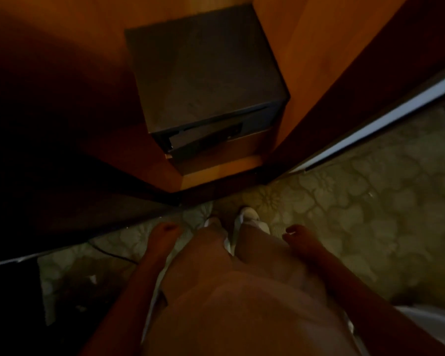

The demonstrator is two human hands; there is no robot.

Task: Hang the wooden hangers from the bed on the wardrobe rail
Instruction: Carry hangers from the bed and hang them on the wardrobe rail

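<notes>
I look straight down at the wardrobe's wooden floor [216, 173] from in front of its open door. My left hand [162, 237] hangs at my side, empty, fingers loosely apart. My right hand [302, 238] hangs on the other side, also empty. No wooden hanger, rail or bed is in view. The picture is dark and blurred.
A dark grey safe box [203, 80] stands inside the wardrobe. A sliding door edge with a pale strip [385, 122] runs diagonally at the right. Patterned carpet [370, 206] covers the floor. My feet in white slippers [249, 217] stand at the wardrobe's threshold. A thin dark cable [111, 253] lies at the left.
</notes>
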